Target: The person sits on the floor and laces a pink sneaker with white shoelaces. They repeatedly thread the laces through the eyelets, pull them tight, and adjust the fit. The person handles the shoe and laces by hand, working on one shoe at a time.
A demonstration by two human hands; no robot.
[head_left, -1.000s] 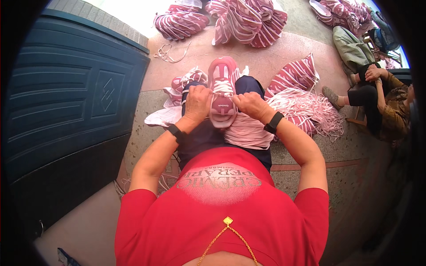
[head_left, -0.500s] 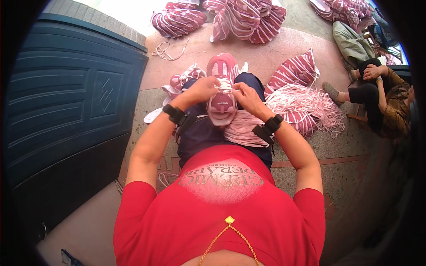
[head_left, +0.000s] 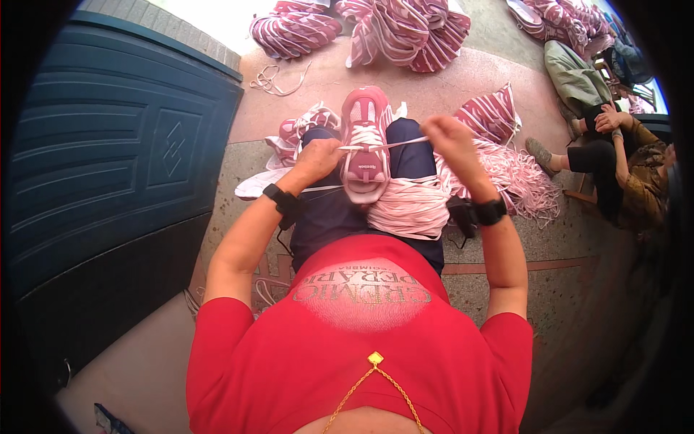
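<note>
A pink sneaker (head_left: 366, 108) rests between my knees, its toe pointing away from me. White lacing runs over its tongue, and a pale shoelace (head_left: 406, 142) stretches in a taut line across it toward the right. My right hand (head_left: 452, 137) has its fingers closed on the far end of that lace, out past my right knee. At the shoe's left edge, my left hand (head_left: 322, 158) is closed in a pinch on the lace near the upper eyelets. On my right thigh lies a bundle of pale pink laces (head_left: 409, 208).
Another pink sneaker (head_left: 307, 124) lies beyond my left knee. Striped pink bundles (head_left: 405, 32) sit on the floor ahead, near a loose lace (head_left: 278, 81). A heap of pink laces (head_left: 517, 177) spreads at right, where a person (head_left: 622, 159) sits. A blue door (head_left: 116, 145) stands at left.
My right hand has swung away from the shoe to the right, drawing the lace out straight. My left hand has shifted slightly down and left, staying beside the shoe.
</note>
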